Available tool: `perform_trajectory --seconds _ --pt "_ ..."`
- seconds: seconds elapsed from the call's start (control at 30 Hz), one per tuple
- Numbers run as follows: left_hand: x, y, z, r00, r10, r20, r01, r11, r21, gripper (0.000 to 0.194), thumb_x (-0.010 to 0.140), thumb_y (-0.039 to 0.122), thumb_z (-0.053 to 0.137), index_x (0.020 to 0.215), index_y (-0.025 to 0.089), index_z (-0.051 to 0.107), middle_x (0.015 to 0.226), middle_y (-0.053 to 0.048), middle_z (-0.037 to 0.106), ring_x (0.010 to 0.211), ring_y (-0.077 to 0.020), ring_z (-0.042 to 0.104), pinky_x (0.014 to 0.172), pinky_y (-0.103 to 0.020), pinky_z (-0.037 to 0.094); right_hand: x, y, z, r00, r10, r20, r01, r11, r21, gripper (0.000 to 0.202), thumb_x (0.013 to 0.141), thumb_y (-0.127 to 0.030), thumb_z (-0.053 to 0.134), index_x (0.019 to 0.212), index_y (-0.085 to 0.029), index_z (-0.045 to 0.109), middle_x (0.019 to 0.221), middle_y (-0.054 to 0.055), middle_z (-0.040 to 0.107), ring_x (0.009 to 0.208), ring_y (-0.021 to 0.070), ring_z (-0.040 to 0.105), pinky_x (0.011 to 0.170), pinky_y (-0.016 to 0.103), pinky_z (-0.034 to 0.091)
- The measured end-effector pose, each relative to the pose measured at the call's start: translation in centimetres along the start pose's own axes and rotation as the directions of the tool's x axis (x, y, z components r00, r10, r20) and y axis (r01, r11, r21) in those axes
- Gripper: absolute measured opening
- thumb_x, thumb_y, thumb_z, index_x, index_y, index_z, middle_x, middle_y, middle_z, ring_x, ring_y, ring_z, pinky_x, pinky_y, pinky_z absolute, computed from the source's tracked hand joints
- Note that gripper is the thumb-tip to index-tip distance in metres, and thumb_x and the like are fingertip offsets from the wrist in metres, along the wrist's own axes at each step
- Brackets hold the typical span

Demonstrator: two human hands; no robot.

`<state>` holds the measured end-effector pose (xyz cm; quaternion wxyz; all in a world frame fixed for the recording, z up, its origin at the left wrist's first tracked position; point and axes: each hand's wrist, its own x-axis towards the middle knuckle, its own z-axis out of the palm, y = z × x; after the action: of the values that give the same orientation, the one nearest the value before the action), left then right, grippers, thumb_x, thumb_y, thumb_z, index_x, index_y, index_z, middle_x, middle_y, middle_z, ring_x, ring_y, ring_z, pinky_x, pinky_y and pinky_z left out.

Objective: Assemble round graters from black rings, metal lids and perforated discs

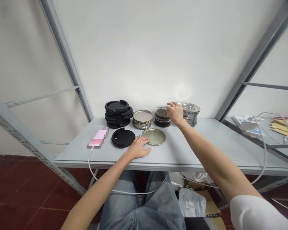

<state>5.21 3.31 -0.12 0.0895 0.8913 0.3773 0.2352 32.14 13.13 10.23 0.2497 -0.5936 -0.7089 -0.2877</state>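
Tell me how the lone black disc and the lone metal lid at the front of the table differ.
The black disc is dark and matte, while the metal lid is pale greenish and shiny. The black disc has a small hole near its left edge; no hole shows in the metal lid. The black disc lies farther left than the metal lid. Both are round and lie on the table.

disc (124, 138) is black, lid (156, 135) pale gold, end stack (191, 108) silver and dotted, phone (99, 136) pink, jeans (146, 210) faded blue, floor (19, 185) red!
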Motion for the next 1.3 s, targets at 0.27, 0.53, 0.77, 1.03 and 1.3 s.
perform_trajectory --seconds 0.27,0.53,0.77,1.03,1.3 --pt "0.0 -0.4 0.3 1.000 0.021 0.000 -0.021 1.000 -0.019 0.042 0.082 0.039 0.061 0.119 0.018 0.064 0.131 -0.011 0.060 0.128 -0.0264 0.050 0.114 -0.045 0.030 -1.2 0.1 -0.6 0.951 0.125 -0.285 -0.108 0.991 0.075 0.033 0.096 -0.023 0.037 0.089 -0.017 0.068 0.106 0.011 0.065 0.098 0.0248 0.053 0.087 0.038 0.036" --pt "0.3 -1.1 0.8 0.953 -0.059 -0.298 0.045 0.998 -0.054 0.039 0.085 0.027 0.058 0.121 0.013 0.057 0.129 -0.015 0.058 0.123 -0.0268 0.051 0.107 -0.043 0.041 -8.6 -3.1 -1.0 0.871 0.019 -0.491 0.182 0.916 0.358 0.011 0.090 -0.021 0.054 0.086 -0.021 0.064 0.094 0.008 0.065 0.090 0.0205 0.058 0.081 0.034 0.046" --pt "0.4 -1.4 0.9 0.946 -0.075 -0.315 0.059 0.996 -0.060 0.042 0.083 0.024 0.058 0.124 0.014 0.053 0.122 -0.012 0.060 0.117 -0.0259 0.054 0.103 -0.042 0.044 -14.0 -4.6 1.4 0.923 -0.065 -0.380 0.233 0.880 0.415 0.015 0.090 -0.019 0.052 0.092 -0.020 0.068 0.094 0.008 0.066 0.082 0.0180 0.060 0.077 0.032 0.050" --pt "0.1 -1.1 0.9 0.981 -0.055 -0.186 0.053 0.998 -0.014 0.053 0.080 0.031 0.063 0.128 0.014 0.052 0.125 -0.015 0.060 0.120 -0.0288 0.053 0.104 -0.044 0.041 -14.6 -4.5 1.5 0.961 -0.148 -0.234 0.246 0.845 0.475 0.022 0.089 -0.019 0.052 0.098 -0.022 0.072 0.099 0.009 0.066 0.087 0.0189 0.061 0.078 0.032 0.050" --pt "0.0 -0.7 0.6 0.980 -0.011 -0.198 0.013 1.000 0.005 0.042 0.082 0.029 0.062 0.121 0.016 0.060 0.121 -0.011 0.064 0.116 -0.0255 0.056 0.104 -0.040 0.042 -15.2 -4.5 1.3 0.992 -0.120 -0.027 0.116 0.844 0.523 0.025 0.090 -0.025 0.052 0.101 -0.022 0.074 0.083 0.006 0.070 0.072 0.0154 0.063 0.066 0.025 0.047"
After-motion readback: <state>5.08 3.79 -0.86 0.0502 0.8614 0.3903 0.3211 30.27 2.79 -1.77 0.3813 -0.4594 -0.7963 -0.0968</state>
